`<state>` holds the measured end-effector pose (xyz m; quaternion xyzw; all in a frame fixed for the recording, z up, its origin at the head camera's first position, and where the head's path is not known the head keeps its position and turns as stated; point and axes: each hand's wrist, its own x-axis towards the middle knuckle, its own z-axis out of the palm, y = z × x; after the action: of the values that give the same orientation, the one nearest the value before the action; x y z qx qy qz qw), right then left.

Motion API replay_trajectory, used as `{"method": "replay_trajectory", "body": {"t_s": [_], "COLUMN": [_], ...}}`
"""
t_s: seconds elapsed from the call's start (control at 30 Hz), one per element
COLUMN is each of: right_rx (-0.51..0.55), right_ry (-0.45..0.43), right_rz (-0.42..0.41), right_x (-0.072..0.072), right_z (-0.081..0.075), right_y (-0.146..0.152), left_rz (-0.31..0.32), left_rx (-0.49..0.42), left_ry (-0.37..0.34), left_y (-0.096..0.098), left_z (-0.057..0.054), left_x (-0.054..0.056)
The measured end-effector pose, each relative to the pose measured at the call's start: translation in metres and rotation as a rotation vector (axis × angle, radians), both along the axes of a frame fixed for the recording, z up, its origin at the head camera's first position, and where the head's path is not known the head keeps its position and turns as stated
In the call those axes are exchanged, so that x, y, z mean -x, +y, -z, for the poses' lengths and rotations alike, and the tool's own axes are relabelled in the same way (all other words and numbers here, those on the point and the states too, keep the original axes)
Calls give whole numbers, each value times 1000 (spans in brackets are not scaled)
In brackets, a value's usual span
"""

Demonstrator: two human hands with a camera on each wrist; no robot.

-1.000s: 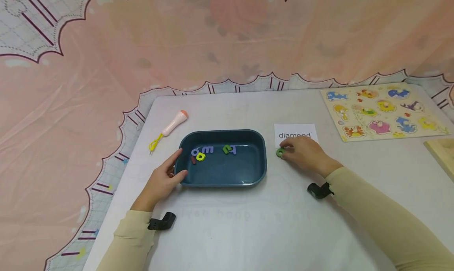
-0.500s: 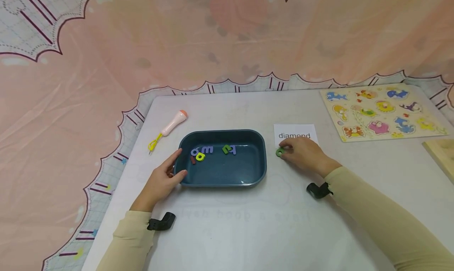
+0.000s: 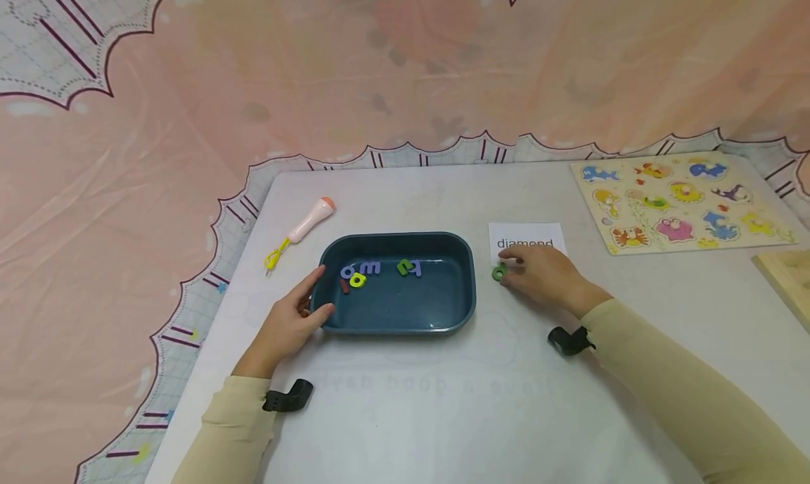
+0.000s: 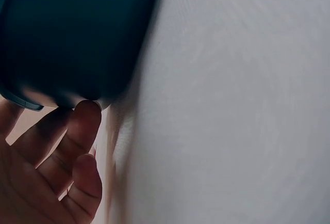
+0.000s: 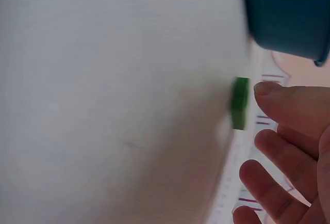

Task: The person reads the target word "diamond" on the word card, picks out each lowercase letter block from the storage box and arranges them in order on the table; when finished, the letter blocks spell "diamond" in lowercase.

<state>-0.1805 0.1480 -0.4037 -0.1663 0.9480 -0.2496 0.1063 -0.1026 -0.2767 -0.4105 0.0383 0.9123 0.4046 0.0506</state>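
In the head view my left hand (image 3: 285, 329) holds the left end of a dark blue-green tray (image 3: 405, 322). Its thumb and index finger lie at the rim, and the left wrist view shows several fingertips against the outer wall (image 4: 77, 38). Inside the tray are several coloured letters, among them a purple m (image 3: 370, 267), a yellow one (image 3: 358, 280) and a green n (image 3: 404, 266). Right of the tray, my right hand (image 3: 547, 276) is beside a green ring-shaped letter (image 3: 498, 272) on the table. The right wrist view shows a small gap between thumb and letter (image 5: 240, 104).
A white card (image 3: 525, 231) printed "diamond" lies partly under my right hand. A pink-and-orange microphone-like toy (image 3: 312, 220) with a yellow cord lies at back left. A sea-animal puzzle board (image 3: 683, 199) and a wooden board (image 3: 785, 276) are on the right.
The right fingertips have eased slightly away from the green letter, which lies in nearly the same spot. The left hand and the tray have not visibly moved.
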Motion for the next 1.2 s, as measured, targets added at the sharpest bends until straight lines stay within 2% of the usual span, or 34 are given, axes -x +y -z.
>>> {"method": "replay_trajectory", "body": {"t_s": [0.2,0.57,0.77,1.2], "right_rx": [27,86,101,93], "right_ry": [38,137,155,205], "right_rz": [-6,-89,-166,-323], "right_x": [0,-4,-5,-1], "right_z": [-22,-61,-71,-78], "right_y": [-1,-14,-32,-78], "left_rz": [-4,-4,1,6], "left_rx": [1,-9,-3,-5], "left_ry": [4,0,6,2], "left_y": [-1,-1,-1,-3], "left_z": [0,1,2,5], "left_x": [0,0,1,1]}}
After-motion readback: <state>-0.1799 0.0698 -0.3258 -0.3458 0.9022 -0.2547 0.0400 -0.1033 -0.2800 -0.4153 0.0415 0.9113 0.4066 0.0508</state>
